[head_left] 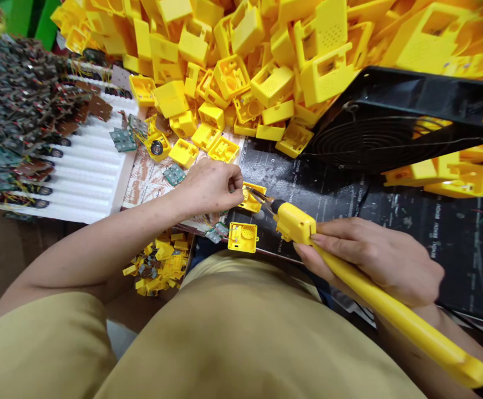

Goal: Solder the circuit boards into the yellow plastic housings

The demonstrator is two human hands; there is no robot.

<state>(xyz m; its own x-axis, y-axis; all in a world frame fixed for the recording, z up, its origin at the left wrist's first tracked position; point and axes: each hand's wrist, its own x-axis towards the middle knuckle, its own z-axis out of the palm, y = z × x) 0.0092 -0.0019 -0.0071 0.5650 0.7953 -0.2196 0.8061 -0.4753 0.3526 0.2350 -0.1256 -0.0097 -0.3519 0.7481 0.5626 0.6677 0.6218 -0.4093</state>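
Person at a desk (395, 227), seen from above. Right hand (374, 257), right of center: fingers wrapped around a yellow gun-shaped tool (297, 221), whose long body slants to the lower right of the frame. Its metal tip (260, 195) lies over a small open yellow casing (253, 204) near the center. Left hand (214, 185), just left of that casing: fingers curled in, thumb and forefinger drawn together at the casing's edge; whether anything is pinched between them cannot be told. A second yellow casing (242, 239), its inside facing up, lies below the first at the desk's near edge, with a small circuit board (216, 233) just to its left. Another green circuit board (174, 174) lies above the left wrist.

Surroundings: a heap of yellow casings (228, 72) spans the top of the frame; a black fan (366, 138) stands at upper right. At left, a mass of circuit boards (20, 105) rests on a ridged white tray (100, 177). Lower left of center, a container holds yellow parts (166, 260).
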